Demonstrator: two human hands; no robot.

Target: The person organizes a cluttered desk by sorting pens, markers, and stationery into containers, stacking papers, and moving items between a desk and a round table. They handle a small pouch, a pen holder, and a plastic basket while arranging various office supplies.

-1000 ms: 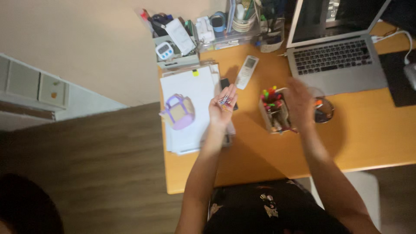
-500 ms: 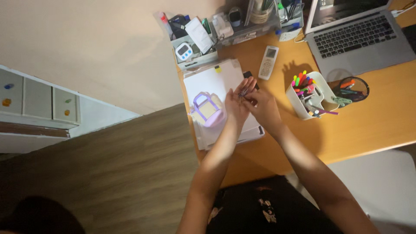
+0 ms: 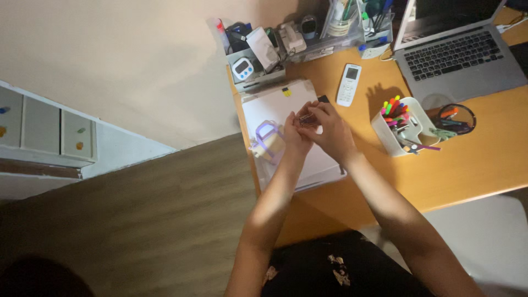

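Both hands, left (image 3: 296, 135) and right (image 3: 329, 132), pinch one pen (image 3: 308, 117) over the paper (image 3: 275, 107) (too small to read): best pull straight, grip steady.

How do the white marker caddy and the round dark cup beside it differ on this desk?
The white marker caddy is boxy and pale; the round dark cup is circular and dark-rimmed. The caddy sits nearer the right hand; the cup lies further off, below the laptop. Both hold coloured pens on the wooden desk.
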